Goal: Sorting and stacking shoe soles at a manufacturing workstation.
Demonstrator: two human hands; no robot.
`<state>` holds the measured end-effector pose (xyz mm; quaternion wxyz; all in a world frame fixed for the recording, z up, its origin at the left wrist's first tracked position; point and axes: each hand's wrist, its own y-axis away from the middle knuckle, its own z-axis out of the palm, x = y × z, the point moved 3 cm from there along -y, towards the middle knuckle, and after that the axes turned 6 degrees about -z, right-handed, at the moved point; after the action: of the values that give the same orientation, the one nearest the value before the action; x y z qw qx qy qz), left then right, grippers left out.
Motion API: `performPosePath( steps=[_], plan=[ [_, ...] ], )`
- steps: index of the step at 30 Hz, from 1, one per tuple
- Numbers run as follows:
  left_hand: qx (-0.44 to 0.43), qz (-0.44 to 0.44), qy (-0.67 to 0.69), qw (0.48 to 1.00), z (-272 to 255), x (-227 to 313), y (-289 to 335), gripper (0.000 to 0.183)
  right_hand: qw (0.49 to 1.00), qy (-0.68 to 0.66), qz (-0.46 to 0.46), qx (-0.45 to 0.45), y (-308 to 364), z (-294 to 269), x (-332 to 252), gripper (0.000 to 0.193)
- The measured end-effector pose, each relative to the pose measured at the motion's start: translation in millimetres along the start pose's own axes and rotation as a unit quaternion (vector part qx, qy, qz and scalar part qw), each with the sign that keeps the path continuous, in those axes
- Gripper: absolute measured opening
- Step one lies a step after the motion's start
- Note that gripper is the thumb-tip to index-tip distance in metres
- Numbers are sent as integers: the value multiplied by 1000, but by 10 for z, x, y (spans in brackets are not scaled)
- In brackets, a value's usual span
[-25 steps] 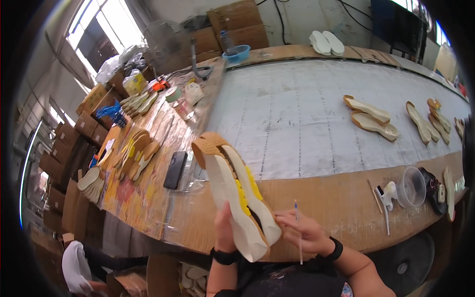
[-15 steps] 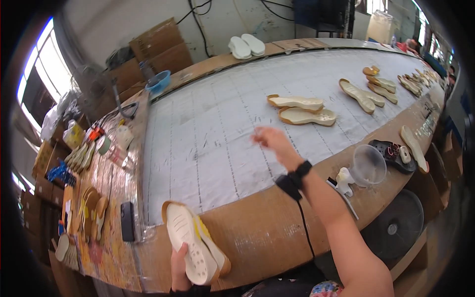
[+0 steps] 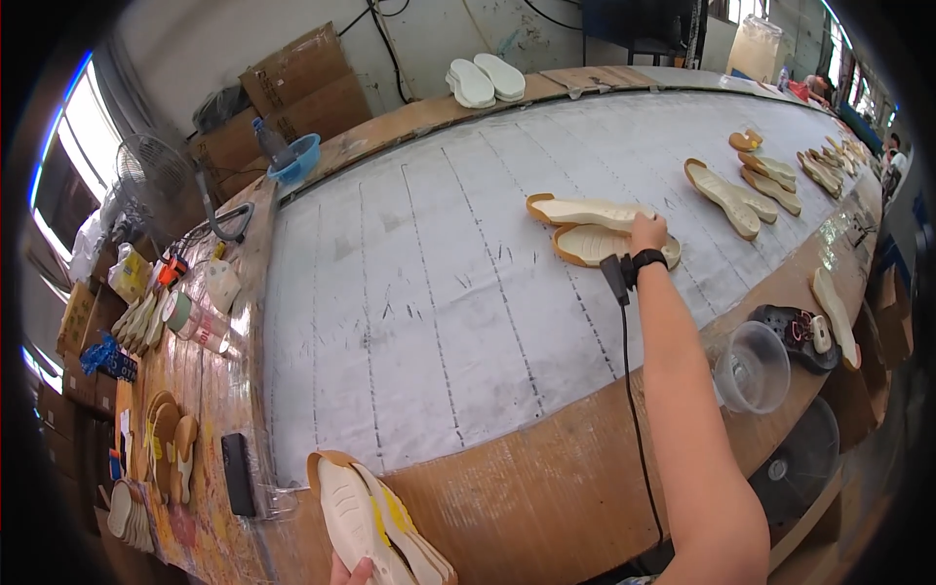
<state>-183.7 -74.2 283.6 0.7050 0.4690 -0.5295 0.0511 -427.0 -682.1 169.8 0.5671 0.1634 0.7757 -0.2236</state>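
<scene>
At the near edge, my left hand is closed on a stack of cream shoe soles with tan ends and a yellow patch along the side; most of that hand is cut off by the lower edge. My right hand reaches far across the white work surface. Its fingers are closed around the right end of a cream sole. Another cream sole with a tan rim lies just below that one, partly behind my wrist. A black band with a cabled black device sits on my right wrist.
More soles lie toward the far right. On the near-right ledge are a clear plastic tub, a black sole and a cream sole. To the left are a black phone, a fan and a blue bowl.
My right hand has moved forward and right, from over the bare white surface onto the upper sole of the pair. My left hand and its soles sit slightly lower and further left in view.
</scene>
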Motion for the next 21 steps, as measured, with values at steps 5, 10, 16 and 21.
performPosePath(
  steps=[5, 10, 16, 21],
  plan=[
    [5, -9, -13, 1000, -39, -18, -1, 40, 993, 94, -52, 53, 16, -429, -275, 35],
    [-11, 22, 8, 1000, -38, -62, 1, 38, 982, 164, 15, 91, 40, -553, -42, 39],
    [-25, 39, 45, 998, 40, -72, 56, 37, 994, 37, 89, 60, -25, -465, 165, 34],
    [-32, 48, 80, 995, -44, -173, 75, 36, 993, 12, 98, 59, 37, -359, 181, 32]
  ],
)
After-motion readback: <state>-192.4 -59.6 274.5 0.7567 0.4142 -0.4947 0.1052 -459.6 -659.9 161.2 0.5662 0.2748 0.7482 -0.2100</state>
